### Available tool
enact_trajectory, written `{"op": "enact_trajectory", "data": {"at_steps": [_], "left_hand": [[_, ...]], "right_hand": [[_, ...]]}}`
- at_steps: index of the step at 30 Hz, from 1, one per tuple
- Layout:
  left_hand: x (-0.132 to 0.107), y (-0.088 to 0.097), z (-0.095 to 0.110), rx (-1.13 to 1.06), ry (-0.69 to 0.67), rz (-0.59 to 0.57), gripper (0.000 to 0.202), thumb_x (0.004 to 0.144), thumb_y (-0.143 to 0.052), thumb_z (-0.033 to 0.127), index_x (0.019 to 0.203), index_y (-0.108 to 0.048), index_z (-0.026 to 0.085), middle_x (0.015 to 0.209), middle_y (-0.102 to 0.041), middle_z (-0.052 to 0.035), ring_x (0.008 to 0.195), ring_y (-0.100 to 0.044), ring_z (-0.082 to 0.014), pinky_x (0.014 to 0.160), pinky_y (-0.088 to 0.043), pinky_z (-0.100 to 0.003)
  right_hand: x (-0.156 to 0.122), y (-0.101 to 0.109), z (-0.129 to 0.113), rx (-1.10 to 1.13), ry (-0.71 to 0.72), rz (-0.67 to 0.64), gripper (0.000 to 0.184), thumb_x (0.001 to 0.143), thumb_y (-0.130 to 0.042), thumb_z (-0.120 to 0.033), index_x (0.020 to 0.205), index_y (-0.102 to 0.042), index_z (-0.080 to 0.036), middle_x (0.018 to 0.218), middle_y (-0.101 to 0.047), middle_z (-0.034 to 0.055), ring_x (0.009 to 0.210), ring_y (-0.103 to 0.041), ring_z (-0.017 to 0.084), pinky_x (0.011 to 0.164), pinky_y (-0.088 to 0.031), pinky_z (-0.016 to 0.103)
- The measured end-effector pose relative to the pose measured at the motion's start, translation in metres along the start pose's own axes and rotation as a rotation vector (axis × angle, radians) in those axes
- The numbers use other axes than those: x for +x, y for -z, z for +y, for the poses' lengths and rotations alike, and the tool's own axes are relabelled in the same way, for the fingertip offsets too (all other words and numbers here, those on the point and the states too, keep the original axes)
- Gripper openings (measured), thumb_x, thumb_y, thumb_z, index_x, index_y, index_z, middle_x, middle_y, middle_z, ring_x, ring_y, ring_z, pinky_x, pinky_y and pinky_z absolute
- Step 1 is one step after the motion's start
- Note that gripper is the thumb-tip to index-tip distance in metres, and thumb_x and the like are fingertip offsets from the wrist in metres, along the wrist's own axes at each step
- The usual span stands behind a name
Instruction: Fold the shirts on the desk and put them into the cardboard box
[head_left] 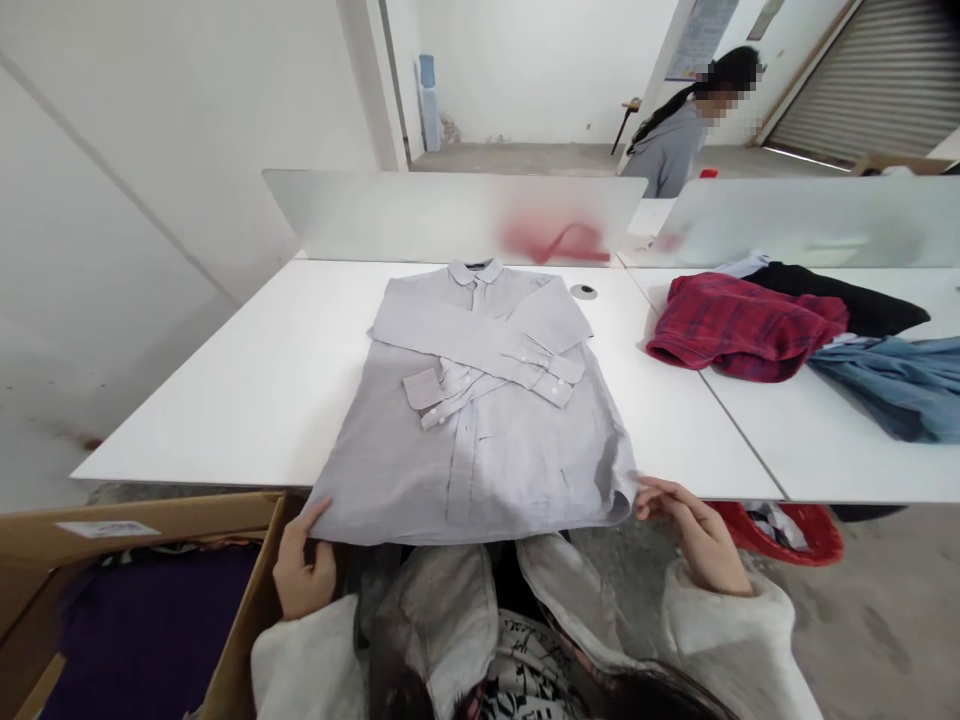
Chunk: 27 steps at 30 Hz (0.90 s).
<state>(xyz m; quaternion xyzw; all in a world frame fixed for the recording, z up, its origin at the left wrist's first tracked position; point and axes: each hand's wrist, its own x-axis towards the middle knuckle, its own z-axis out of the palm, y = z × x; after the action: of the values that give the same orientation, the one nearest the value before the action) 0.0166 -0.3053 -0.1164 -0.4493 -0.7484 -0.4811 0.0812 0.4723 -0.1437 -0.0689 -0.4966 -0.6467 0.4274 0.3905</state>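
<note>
A light grey button-up shirt lies front side up on the white table, collar at the far end. Its two sleeves are crossed over the chest, cuffs overlapping near the middle. The hem hangs slightly past the table's near edge. At the left corner of the hem, my left hand pinches the fabric between thumb and fingers. My right hand holds the right corner of the hem with its fingertips, where the cloth curls up a little.
On the white table, a red plaid garment, black cloth and blue denim lie to the right. Frosted dividers line the back. A cardboard box of clothes stands lower left; a red basin lower right. Beyond is another person.
</note>
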Motion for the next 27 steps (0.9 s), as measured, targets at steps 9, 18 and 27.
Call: {"op": "enact_trajectory", "data": {"at_steps": [9, 18, 27], "left_hand": [[0.010, -0.019, -0.019, 0.217, -0.267, 0.029, 0.037, 0.077, -0.062, 0.025, 0.113, -0.066, 0.026, 0.137, -0.048, -0.0109, 0.130, -0.038, -0.0329, 0.108, -0.028, -0.050], [0.027, -0.017, -0.013, 0.208, -0.536, -0.255, 0.047, 0.078, -0.049, 0.018, 0.122, -0.061, 0.029, 0.128, -0.059, -0.0076, 0.123, -0.050, -0.0250, 0.110, -0.027, -0.044], [0.042, -0.004, 0.001, 0.160, -0.704, -0.312, 0.054, 0.076, -0.043, 0.012, 0.126, -0.058, 0.023, 0.127, -0.060, -0.0043, 0.118, -0.055, -0.0195, 0.108, -0.033, -0.030]], "right_hand": [[0.006, 0.001, 0.039, -1.119, 0.566, 0.388, 0.048, 0.075, -0.052, -0.013, 0.122, -0.058, -0.022, 0.126, -0.053, 0.0145, 0.115, -0.051, 0.032, 0.091, -0.042, 0.049], [0.035, -0.012, 0.018, -1.004, 0.987, -0.156, 0.033, 0.089, -0.037, -0.007, 0.107, -0.060, -0.022, 0.135, -0.052, 0.0060, 0.138, -0.028, 0.024, 0.108, -0.030, 0.054], [0.025, 0.011, 0.041, -0.910, 0.916, -0.011, 0.029, 0.094, -0.038, -0.022, 0.098, -0.067, -0.022, 0.085, -0.071, 0.0073, 0.091, -0.066, 0.019, 0.087, -0.051, 0.040]]}}
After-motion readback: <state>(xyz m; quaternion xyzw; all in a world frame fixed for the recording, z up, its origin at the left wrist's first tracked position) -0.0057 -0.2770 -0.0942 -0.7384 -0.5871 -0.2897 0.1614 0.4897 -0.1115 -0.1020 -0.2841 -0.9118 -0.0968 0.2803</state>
